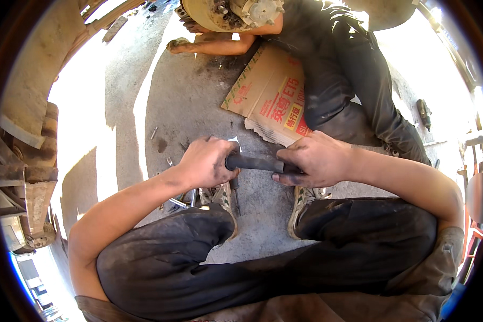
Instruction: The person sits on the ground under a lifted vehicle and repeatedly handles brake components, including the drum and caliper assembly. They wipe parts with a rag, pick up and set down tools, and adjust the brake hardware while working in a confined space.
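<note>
A short length of black rubber hose (260,163) spans the gap between my two hands, above the ground and between my knees. Its left end is in my left hand (205,162), whose fingers wrap round it. A small pale, shiny piece (235,141) shows beside that hand's knuckles; its kind is unclear. My right hand (317,160) pinches the other end with thumb and fingers, which look blackened with grime. Below my left hand a thin dark rod-like tool (237,197) points down; whether it is held or lies on the ground, I cannot tell.
Ahead, a co-worker's dark-trousered legs (333,91) rest on a flattened cardboard box (268,99), under a round metal hub (228,13). Shiny metal tools (180,203) lie by my left shoe. A dark power tool (424,114) lies at right; rusty vehicle parts (40,182) stand at left.
</note>
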A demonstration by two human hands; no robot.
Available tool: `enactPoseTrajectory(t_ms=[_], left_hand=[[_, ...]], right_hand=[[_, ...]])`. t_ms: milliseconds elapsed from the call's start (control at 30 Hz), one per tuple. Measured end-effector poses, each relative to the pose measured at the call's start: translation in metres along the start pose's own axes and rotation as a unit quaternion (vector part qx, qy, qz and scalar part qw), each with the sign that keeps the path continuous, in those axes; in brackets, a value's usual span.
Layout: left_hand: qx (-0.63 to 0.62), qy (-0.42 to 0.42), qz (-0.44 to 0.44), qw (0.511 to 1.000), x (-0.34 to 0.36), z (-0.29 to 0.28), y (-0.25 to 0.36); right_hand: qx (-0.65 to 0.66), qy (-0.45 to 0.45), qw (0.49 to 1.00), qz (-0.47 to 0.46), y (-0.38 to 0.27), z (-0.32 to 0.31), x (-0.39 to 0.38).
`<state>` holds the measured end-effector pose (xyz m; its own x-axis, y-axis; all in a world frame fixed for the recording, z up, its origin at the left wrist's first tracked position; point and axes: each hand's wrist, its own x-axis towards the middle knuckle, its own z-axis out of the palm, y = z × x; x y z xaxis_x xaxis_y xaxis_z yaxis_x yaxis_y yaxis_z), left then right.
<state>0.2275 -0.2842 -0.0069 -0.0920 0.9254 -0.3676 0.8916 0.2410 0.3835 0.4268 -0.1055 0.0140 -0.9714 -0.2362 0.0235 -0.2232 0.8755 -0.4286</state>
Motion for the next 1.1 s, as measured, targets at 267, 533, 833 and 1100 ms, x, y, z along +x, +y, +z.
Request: enactPoseTrajectory(t_ms=[267, 533, 833, 1100], left_hand=[[-0.097, -0.022, 0.01, 0.995, -0.003, 0.006, 0.004], [-0.115, -0.01, -0.074, 0.99, -0.003, -0.001, 0.012], [0.018, 0.016, 0.017, 1.0, -0.002, 0.007, 0.005], [-0.265, -0.229, -0.051, 0.935, -0.003, 0.001, 0.006]], right_hand=[[-0.049, 0.011, 0.998, -0.049, 0.008, 0.008, -0.003], [0.299, -0.029, 0.91, 0.286, -0.001, 0.011, 0.007], [0.477, -0.162, 0.793, 0.342, -0.001, 0.022, 0.004], [-0.089, 0.144, 0.983, -0.07, 0.005, 0.01, 0.004]])
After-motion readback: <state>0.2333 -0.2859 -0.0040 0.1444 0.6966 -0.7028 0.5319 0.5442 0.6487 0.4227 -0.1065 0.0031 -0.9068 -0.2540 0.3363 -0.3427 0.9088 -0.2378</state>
